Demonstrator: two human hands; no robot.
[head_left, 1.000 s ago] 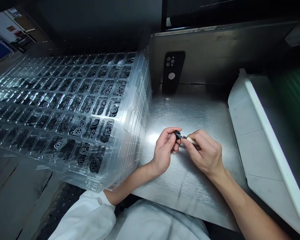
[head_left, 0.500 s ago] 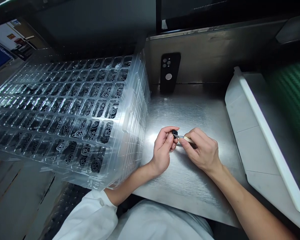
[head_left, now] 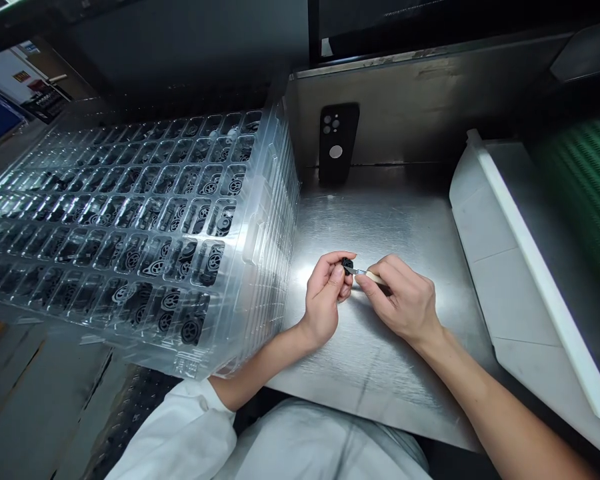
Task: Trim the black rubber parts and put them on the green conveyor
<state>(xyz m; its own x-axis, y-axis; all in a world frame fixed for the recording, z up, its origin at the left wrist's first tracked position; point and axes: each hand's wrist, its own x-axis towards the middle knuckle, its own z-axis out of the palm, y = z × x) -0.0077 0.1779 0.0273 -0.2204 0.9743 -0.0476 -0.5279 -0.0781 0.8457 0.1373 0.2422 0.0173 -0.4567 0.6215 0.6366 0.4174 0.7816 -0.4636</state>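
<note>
Black rubber part (head_left: 348, 266) pinched tight in left hand's (head_left: 325, 293) fingertips, raised off steel bench (head_left: 380, 227), apparently for access: right hand (head_left: 405, 300) grips cream-handled craft knife (head_left: 367, 273), blade touching part. Clear tray stack (head_left: 275, 220) just left.

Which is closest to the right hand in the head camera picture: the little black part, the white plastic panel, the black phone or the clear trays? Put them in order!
From the right hand, holding a small knife:
1. Little black part: just left, in the left hand.
2. White plastic panel: to the right.
3. Black phone and clear trays: too close to call; phone at the back, trays left.
</note>
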